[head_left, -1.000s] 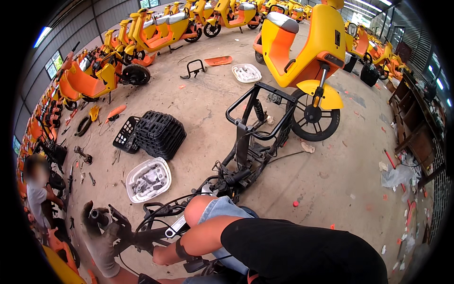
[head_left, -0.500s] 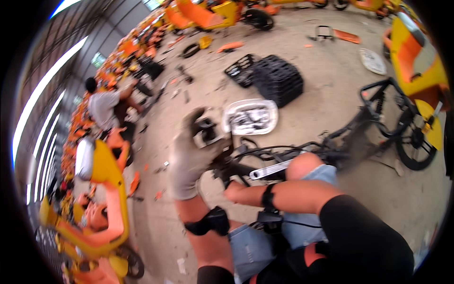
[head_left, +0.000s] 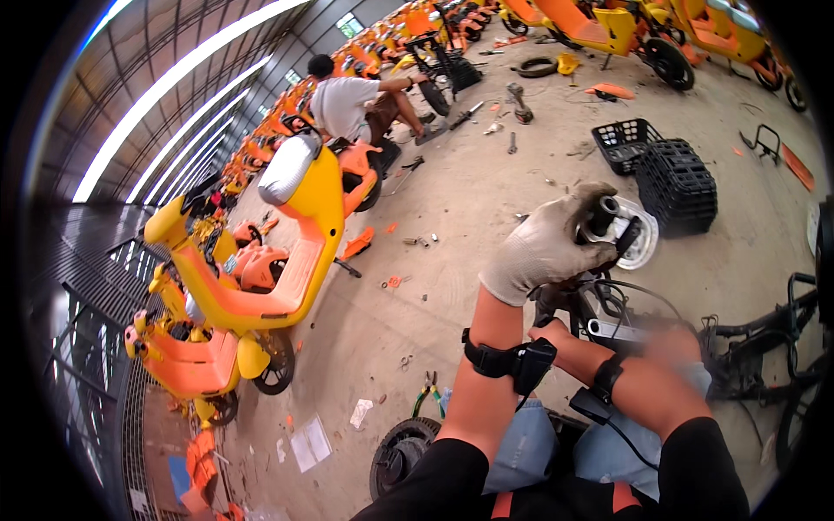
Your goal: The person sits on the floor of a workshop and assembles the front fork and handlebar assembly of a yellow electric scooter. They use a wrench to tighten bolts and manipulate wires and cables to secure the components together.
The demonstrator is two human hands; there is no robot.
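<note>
My left hand (head_left: pixel 547 247), in a pale work glove, is closed around a black round tube (head_left: pixel 602 213) whose hollow end points up beside the thumb. Below it my right hand (head_left: pixel 553 331) sits low against the dark frame parts; its fingers are mostly hidden, so its grip cannot be made out. Close by the right hand is a silver wrench (head_left: pixel 608 332) with a ring end. The stripped black scooter frame (head_left: pixel 756 347) with cables stretches off to the right of my knees. Behind the left hand stands a white tray (head_left: pixel 641 239), partly covered.
Black plastic crates (head_left: pixel 678 187) stand beyond my hands. A yellow-orange scooter (head_left: pixel 287 260) is on the left, and a person (head_left: pixel 352 100) sits working behind it. Pliers (head_left: pixel 426 391), a wheel (head_left: pixel 401 451) and paper (head_left: pixel 310 445) lie near my left side; a tyre (head_left: pixel 534 67) lies farther off.
My view has swung left, so everything sits farther right in the picture. My left hand still grips the black tube, and the wheel and pliers have come into sight.
</note>
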